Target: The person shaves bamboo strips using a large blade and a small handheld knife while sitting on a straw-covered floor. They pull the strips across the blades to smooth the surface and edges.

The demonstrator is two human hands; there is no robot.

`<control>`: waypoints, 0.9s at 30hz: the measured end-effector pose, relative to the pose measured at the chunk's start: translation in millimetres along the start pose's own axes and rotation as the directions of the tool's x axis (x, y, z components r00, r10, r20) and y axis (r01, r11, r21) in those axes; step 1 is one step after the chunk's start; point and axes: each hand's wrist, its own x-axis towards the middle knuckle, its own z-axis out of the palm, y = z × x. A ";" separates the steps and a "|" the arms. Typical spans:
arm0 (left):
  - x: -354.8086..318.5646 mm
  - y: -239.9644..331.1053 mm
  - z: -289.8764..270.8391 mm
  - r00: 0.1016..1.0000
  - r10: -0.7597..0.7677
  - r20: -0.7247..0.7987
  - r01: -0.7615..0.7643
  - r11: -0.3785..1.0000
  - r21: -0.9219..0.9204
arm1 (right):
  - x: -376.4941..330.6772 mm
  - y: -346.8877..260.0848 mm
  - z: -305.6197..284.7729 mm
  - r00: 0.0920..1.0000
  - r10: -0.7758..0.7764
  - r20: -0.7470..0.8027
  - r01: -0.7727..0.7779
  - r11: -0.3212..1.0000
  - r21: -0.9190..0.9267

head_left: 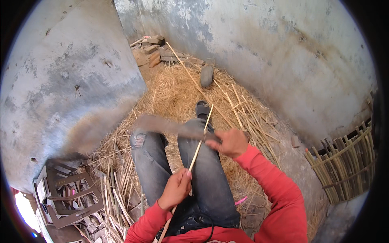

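Note:
My left hand [176, 187] is closed around a thin pale bamboo strip [198, 149], which slants from under my left forearm up past my right knee. In my right hand [231, 143] is the handle of a long-bladed knife [162, 124]. The blade, smeared by motion, reaches left across both knees. Near the handle the knife crosses the strip, and whether they touch I cannot tell. My legs in torn jeans [204, 174] lie beneath both hands.
Shavings [170, 89] cover the floor ahead, with a grey stone [206, 76] and long strips on them. Bamboo sticks [115, 198] and a dark metal frame [73, 194] lie at left. A slatted bamboo basket [344, 168] stands at right. Walls [263, 52] enclose the corner.

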 end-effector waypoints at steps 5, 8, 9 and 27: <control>-65.4 -1.5 -19.2 0.997 -0.080 0.019 0.079 0.995 0.060 | 40.1 135.1 -18.8 0.758 0.583 -0.292 -0.487 0.804 0.341; -56.4 -3.4 -11.4 0.992 -0.127 0.013 0.128 0.983 -0.131 | 18.7 128.1 -27.3 0.746 0.606 -0.276 -0.473 0.775 0.420; -41.8 -2.3 -9.7 0.996 -0.087 0.005 0.087 0.991 -0.099 | 10.0 114.1 -30.6 0.757 0.629 -0.177 -0.468 0.711 0.524; -25.2 -9.6 5.7 0.983 0.141 -0.117 -0.108 0.963 0.248 | -15.3 5.5 -0.9 0.989 -0.146 0.028 0.145 0.989 0.019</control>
